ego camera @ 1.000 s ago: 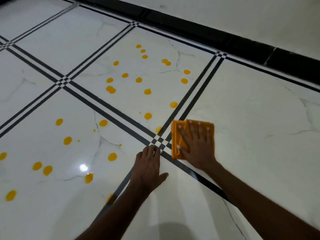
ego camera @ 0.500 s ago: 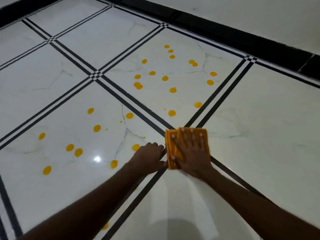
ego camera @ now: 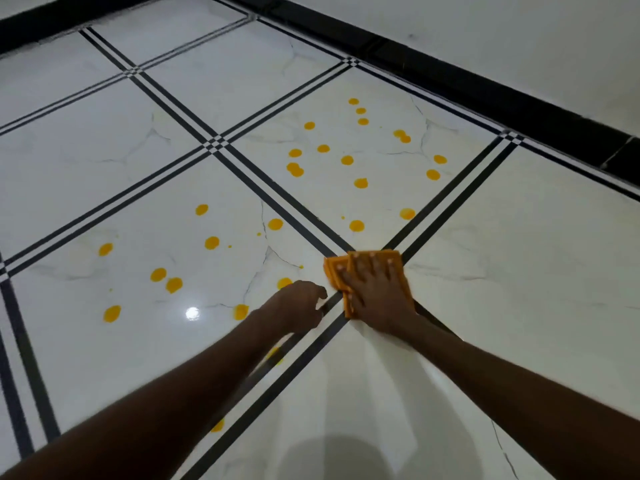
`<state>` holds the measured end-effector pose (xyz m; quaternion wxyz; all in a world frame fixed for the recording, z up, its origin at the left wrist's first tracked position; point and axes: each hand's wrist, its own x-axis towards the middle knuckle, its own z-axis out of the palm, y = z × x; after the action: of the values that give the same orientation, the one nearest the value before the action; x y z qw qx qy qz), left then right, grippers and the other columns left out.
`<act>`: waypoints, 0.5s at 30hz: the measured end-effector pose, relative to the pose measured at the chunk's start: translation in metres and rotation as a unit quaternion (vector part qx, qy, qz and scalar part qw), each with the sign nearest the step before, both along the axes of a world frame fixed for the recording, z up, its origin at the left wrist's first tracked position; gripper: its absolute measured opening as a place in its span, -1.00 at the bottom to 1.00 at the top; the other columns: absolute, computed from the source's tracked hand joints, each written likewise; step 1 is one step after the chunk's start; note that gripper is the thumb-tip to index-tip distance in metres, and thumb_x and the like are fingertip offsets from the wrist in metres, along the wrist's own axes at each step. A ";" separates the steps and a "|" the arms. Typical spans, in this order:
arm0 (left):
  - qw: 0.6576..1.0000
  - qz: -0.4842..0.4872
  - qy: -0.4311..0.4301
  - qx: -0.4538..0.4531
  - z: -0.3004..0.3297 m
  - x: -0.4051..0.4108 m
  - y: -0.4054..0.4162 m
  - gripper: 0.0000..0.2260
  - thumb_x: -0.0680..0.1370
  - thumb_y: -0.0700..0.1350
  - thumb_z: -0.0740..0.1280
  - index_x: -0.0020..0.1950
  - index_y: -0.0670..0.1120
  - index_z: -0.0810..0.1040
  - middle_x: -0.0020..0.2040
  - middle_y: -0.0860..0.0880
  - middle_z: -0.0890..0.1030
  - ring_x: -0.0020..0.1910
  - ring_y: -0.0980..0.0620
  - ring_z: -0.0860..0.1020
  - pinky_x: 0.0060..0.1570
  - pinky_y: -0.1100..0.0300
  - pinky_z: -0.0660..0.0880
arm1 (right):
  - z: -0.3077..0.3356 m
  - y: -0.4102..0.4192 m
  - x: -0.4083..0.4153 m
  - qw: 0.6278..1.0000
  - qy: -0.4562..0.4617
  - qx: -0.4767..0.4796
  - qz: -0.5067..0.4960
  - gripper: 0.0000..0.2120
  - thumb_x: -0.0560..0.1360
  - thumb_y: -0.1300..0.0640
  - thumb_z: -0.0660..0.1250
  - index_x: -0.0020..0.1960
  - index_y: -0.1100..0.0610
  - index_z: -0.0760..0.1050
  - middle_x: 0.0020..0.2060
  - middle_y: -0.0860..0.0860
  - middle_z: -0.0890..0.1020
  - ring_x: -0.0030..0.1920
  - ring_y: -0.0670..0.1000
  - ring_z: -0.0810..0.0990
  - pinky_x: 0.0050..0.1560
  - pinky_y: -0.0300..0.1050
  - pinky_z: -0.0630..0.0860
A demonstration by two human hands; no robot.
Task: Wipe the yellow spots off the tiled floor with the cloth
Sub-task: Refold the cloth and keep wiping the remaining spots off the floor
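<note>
An orange folded cloth (ego camera: 335, 276) lies flat on the white tiled floor (ego camera: 502, 271), over the crossing of the black grout lines. My right hand (ego camera: 375, 295) presses down on the cloth with fingers spread. My left hand (ego camera: 300, 304) rests on the floor just left of the cloth, fingers curled, holding nothing. Several yellow spots (ego camera: 356, 225) dot the tile beyond the cloth. More yellow spots (ego camera: 212, 242) lie on the tile to the left, and one spot (ego camera: 284, 283) sits right by my left hand.
A black skirting (ego camera: 485, 84) runs along the white wall at the upper right. Double black stripes (ego camera: 242, 168) divide the tiles. A bright light reflection (ego camera: 192, 313) shines on the left tile. Two spots (ego camera: 217, 425) lie near my left forearm.
My right hand has slid the cloth left and toward me onto the grout crossing. My left hand's fingers curled in. The view shifted, showing more floor on the left.
</note>
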<state>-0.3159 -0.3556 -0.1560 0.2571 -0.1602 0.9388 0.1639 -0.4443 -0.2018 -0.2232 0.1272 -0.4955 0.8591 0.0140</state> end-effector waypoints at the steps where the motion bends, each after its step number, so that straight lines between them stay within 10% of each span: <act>1: 1.000 0.006 -0.012 -0.004 0.011 -0.002 -0.012 -0.59 0.58 -0.04 0.31 0.42 -0.08 0.47 0.29 -0.09 0.56 0.32 -0.08 0.49 0.27 0.10 0.43 | 0.010 0.000 0.005 0.999 -0.031 0.000 0.027 -0.35 0.56 -0.15 -0.14 0.63 -0.08 0.18 0.61 0.14 0.25 0.58 0.33 0.21 0.52 0.41 0.11; 4: 0.999 0.028 -0.013 -0.022 0.048 -0.008 -0.045 -0.59 0.55 0.03 0.37 0.38 -0.05 0.52 0.27 -0.05 0.60 0.31 -0.05 0.50 0.25 0.16 0.40 | 0.057 0.001 -0.007 0.983 -0.159 -0.085 -0.025 -0.56 0.60 0.10 0.17 0.46 -0.04 0.49 0.27 0.06 0.65 0.29 0.12 0.59 0.23 -0.13 0.41; 7: 0.999 0.046 -0.027 0.000 0.090 -0.019 -0.061 -0.59 0.54 0.08 0.39 0.35 -0.03 0.55 0.28 -0.04 0.59 0.27 -0.05 0.52 0.25 0.14 0.43 | 0.110 -0.005 -0.029 0.954 -0.249 -0.124 -0.114 -0.68 0.64 0.18 0.23 0.31 -0.01 0.60 -0.20 -0.06 0.64 -0.16 -0.02 0.63 -0.16 -0.20 0.40; 12: 0.964 0.102 0.103 0.224 0.170 -0.032 -0.062 -0.50 0.46 0.04 0.53 0.36 0.01 0.53 0.21 0.05 0.60 0.18 0.08 0.58 0.12 0.21 0.52 | 0.224 -0.030 -0.043 0.906 -0.368 -0.182 -0.104 -0.79 0.67 0.21 0.23 0.18 0.20 0.61 0.01 0.23 0.68 0.01 0.12 0.65 0.10 0.07 0.58; 15: 0.900 0.181 0.208 0.337 0.199 -0.032 -0.062 -0.57 0.43 0.05 0.55 0.26 -0.01 0.61 0.14 0.00 0.68 0.14 0.03 0.65 0.10 0.07 0.63 | 0.278 -0.045 -0.040 0.861 -0.435 -0.224 -0.137 -0.76 0.68 0.14 0.22 0.26 0.17 0.57 0.09 0.12 0.67 0.04 0.04 0.65 0.02 -0.11 0.61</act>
<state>-0.3480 -0.4179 0.0428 0.0603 -0.1933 0.8142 0.5442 -0.4845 -0.2464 0.0548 0.3743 -0.3435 0.7557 -0.4133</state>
